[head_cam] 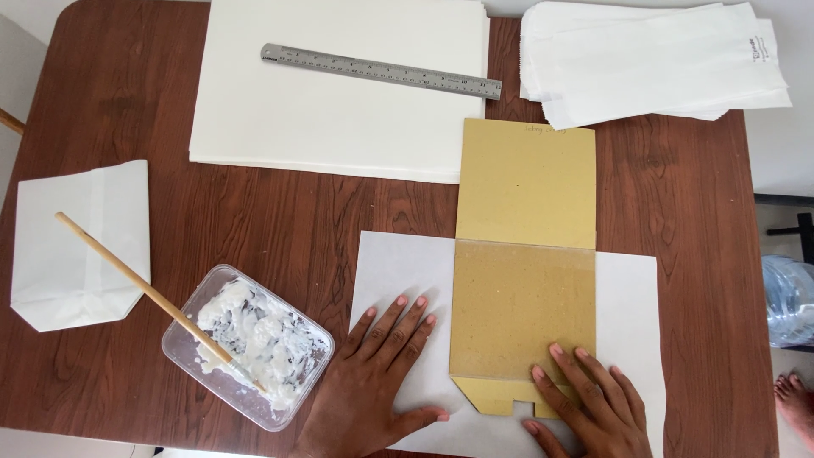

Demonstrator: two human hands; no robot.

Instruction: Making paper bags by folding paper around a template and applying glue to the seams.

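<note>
Near the table's (119,76) front edge, both my hands lie flat, palms down, fingers spread and gripping nothing. My left hand (373,373) presses on the left part of a white sheet (398,271), fingertips pointing away from me and a little right, thumb stretched out along the sheet toward the front edge. My right hand (585,407) rests on the lower right corner of the card (521,246), a tan cardboard piece that lies on the sheet; its fingers angle up and to the left, and the wrist runs off the front edge of the view.

The card stands lengthwise from the sheet's front toward the table's far edge, its upper half reaching past the sheet onto bare wood. A glossy strip crosses it at the middle, and small tabs show at its front end between my hands.

Just left of my left hand, near the front edge, sits a clear tub (250,343) of white paste, with a brush (144,288) leaning in it, handle pointing toward the left edge. A folded white bag (80,246) lies by the left edge. At the far edge a paper stack (339,127) carries a steel ruler (381,71), and at the far right corner lies a pile of bags (653,59). Nothing lies between my hands and the card.
</note>
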